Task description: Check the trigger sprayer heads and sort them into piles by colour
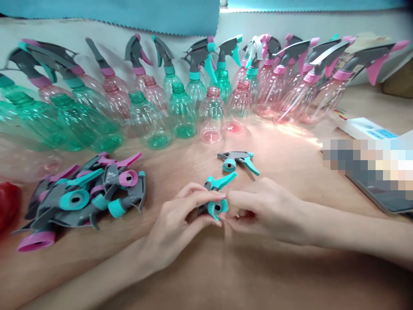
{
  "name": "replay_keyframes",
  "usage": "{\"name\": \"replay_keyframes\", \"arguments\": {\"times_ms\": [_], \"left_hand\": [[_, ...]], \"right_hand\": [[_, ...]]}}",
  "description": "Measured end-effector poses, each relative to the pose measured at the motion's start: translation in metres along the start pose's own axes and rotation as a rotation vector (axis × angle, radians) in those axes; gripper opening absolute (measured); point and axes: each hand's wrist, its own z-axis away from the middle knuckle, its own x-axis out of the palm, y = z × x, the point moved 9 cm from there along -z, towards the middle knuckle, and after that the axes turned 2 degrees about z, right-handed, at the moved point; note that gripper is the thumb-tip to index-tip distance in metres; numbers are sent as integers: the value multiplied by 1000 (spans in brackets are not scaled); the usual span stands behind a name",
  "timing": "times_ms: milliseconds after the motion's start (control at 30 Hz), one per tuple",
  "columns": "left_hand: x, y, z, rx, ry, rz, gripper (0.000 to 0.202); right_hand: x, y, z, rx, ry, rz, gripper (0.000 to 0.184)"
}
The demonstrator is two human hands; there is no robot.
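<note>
My left hand (180,215) grips a grey trigger spray head (217,207) with a teal trigger and collar. The collar's round opening faces me. Closed in a pinch, my right hand (258,211) has its fingertips against the collar's right edge. Whatever lies between those fingers is hidden. Just beyond my hands, another grey-and-teal spray head (237,160) lies on its side on the table.
At left is a pile of spray heads (87,193) in grey, pink and teal. Behind stand several uncapped green and pink bottles (211,116), with capped spray bottles (325,90) farther back. A red object (8,204) sits far left, a dark flat device (364,189) at right.
</note>
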Motion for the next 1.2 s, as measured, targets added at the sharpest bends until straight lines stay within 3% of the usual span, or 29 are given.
{"name": "replay_keyframes", "arguments": {"times_ms": [133, 233, 400, 567, 800, 1000, 1200], "left_hand": [[1, 8, -1, 43, -19, -46, 21], [0, 10, -2, 53, 1, -89, 19], [-2, 12, 0, 119, 33, -119, 24], [-5, 11, 3, 114, 75, -130, 27], [-1, 13, 3, 109, 58, -234, 19], [-3, 16, 3, 147, 111, -274, 25], [-2, 22, 2, 161, 119, -358, 22]], "right_hand": [[10, 23, 7, 232, -33, -219, 24], [14, 26, 10, 302, -24, -336, 23], [12, 20, 12, 296, 151, -348, 21], [9, 13, 13, 273, 213, -309, 17], [13, 9, 11, 284, 195, -283, 16], [11, 2, 13, 215, 197, -146, 14], [15, 8, 7, 317, 59, -27, 9]]}}
